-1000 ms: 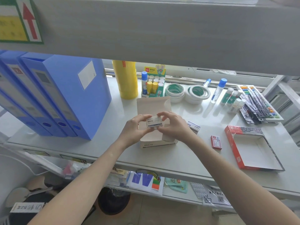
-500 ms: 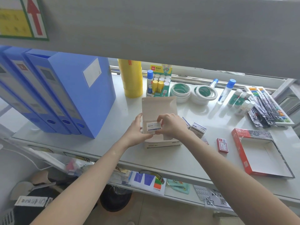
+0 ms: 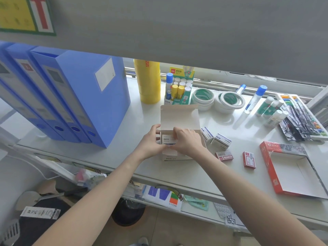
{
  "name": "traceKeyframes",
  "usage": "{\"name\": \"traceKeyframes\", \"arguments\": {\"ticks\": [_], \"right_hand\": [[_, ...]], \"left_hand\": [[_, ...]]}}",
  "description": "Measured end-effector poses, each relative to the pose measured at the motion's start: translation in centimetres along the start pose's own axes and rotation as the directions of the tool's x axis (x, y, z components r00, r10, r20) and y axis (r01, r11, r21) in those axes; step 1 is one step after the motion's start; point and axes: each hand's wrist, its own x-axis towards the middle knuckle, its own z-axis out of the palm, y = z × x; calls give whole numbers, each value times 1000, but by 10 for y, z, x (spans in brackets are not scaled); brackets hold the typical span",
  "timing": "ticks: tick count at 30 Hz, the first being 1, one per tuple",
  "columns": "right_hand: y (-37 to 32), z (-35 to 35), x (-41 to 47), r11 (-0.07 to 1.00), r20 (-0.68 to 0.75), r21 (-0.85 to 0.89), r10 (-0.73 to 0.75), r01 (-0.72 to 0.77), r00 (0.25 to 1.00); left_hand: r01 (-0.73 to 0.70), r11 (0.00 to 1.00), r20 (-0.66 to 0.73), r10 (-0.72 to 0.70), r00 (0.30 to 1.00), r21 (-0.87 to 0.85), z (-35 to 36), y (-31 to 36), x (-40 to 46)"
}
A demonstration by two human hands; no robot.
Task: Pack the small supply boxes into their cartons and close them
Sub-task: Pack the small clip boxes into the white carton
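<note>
A white carton (image 3: 178, 118) stands on the shelf with its lid flap raised. Both hands hold a small white paper-clip box (image 3: 168, 139) at the carton's mouth, low inside it. My left hand (image 3: 150, 142) grips the box's left side and my right hand (image 3: 186, 141) covers its right side. To the right lie two more small white boxes (image 3: 206, 133) (image 3: 221, 141) and two small red boxes (image 3: 224, 155) (image 3: 249, 159). A flat red carton (image 3: 269, 167) lies open at the far right.
Blue file boxes (image 3: 85, 96) stand at the left. Behind the carton are a yellow tape stack (image 3: 147, 82), a glue-stick display (image 3: 180, 87), tape rolls (image 3: 229, 102), glue bottles (image 3: 255, 98) and pen packs (image 3: 301, 121). A grey shelf board (image 3: 177, 29) overhangs the work surface.
Both hands have lowered the small white box from above the carton down into its mouth. The camera has moved closer.
</note>
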Motion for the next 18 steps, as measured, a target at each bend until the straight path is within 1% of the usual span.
{"name": "traceKeyframes", "arguments": {"ticks": [6,12,15,18], "right_hand": [[1,7,2,999,20,-43,-23,24,1000],[2,11,1,999,-23,-40,-23,22,999],[4,11,-1,1000,-31,-9,-21,20,999],[6,5,-3,996,-57,87,7,-2,998]], "left_hand": [[-2,1000,-17,2,1000,13,3,-1,1],[-11,1000,-22,11,1000,10,4,-3,2],[-10,1000,-19,10,1000,11,3,-3,4],[-6,1000,-26,6,1000,24,3,-4,4]]}}
